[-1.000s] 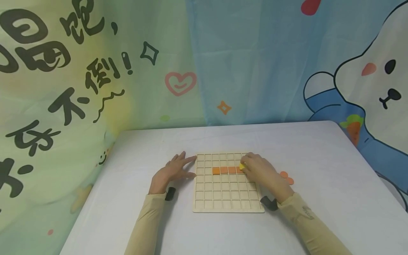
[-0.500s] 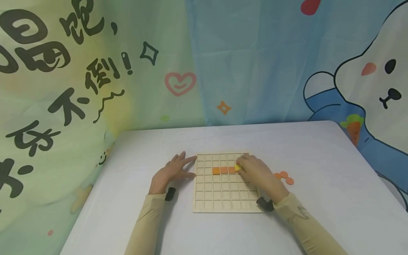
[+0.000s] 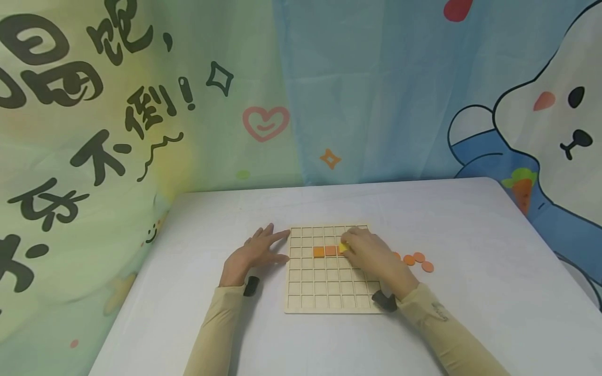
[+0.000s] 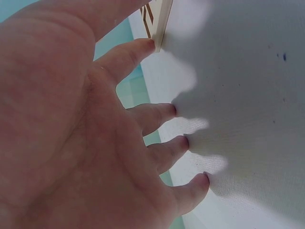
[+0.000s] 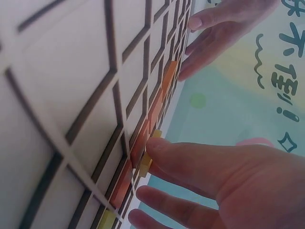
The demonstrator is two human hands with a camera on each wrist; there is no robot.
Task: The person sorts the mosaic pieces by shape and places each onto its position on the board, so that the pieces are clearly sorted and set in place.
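Observation:
A square wooden grid board (image 3: 322, 288) lies on the table. My left hand (image 3: 256, 252) lies at its left edge, fingers spread and fairly straight, with the index fingertip and thumb at the board's side. In the left wrist view a fingertip meets the board's corner (image 4: 162, 28). My right hand (image 3: 373, 256) pinches a small yellow piece (image 3: 343, 247) between thumb and fingers, above a row of square tiles. An orange tile (image 3: 319, 252) and a lighter orange tile (image 3: 331, 251) show left of it. The right wrist view shows another yellow tile (image 5: 107, 219) in the grid.
Several round orange discs (image 3: 409, 259) lie on the white table (image 3: 301, 344) right of the board, partly behind my right hand. A printed cloth backdrop (image 3: 376, 104) hangs behind the table. Black wrist cameras (image 3: 384, 301) sit under both wrists.
My right hand has slid left along the tile row with the yellow piece, uncovering more of the orange discs at the right. The left hand has stayed in place.

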